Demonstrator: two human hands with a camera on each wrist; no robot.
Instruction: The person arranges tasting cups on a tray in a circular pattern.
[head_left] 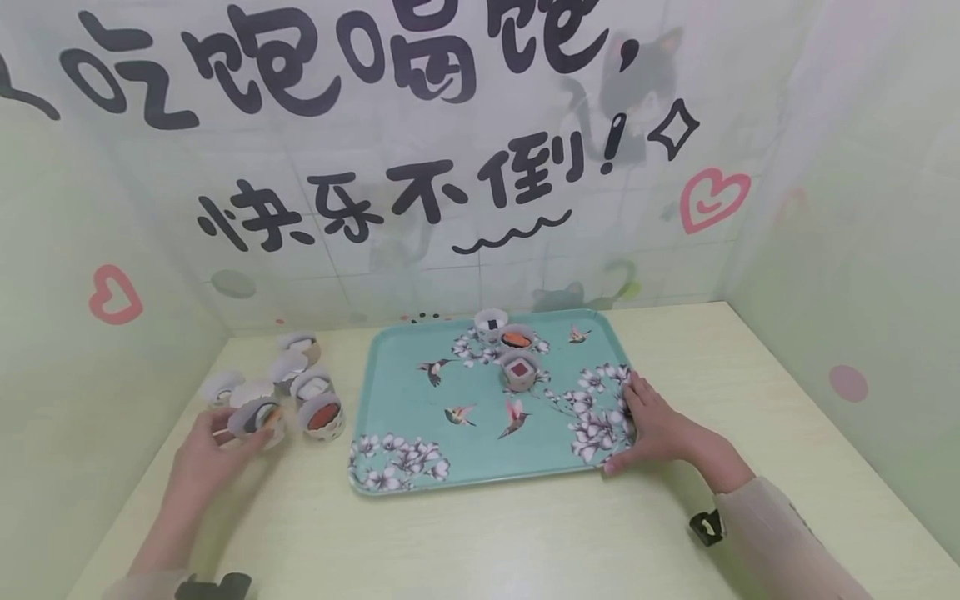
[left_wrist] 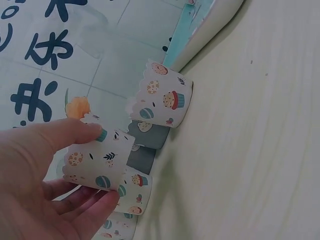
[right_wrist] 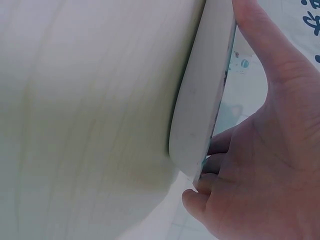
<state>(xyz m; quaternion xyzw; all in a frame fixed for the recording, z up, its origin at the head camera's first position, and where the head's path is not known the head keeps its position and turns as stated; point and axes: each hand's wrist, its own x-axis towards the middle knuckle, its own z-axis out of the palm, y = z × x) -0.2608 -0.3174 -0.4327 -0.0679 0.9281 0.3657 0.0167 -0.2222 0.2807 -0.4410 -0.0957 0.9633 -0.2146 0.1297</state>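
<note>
My left hand [head_left: 210,454] grips a paper baking cup [left_wrist: 102,160] with a scalloped rim and cupcake print, thumb on one side and fingers on the other. Something orange [left_wrist: 78,106] shows at its mouth. Close around this hand stand several more such cups, one with a red-orange filling [head_left: 324,416] and one with a white filling [head_left: 312,388]. My right hand [head_left: 667,425] holds the near right corner of a turquoise tray [head_left: 420,408], its fingers over the right rim and its thumb at the front rim.
On the tray, toward its back, three cups stand close together: one black and white [head_left: 491,326], one orange [head_left: 517,339] and one with a dark red square [head_left: 519,372]. Flowers and birds are printed on the tray. Walls [head_left: 480,275] close in the pale table [head_left: 495,533] behind and on both sides.
</note>
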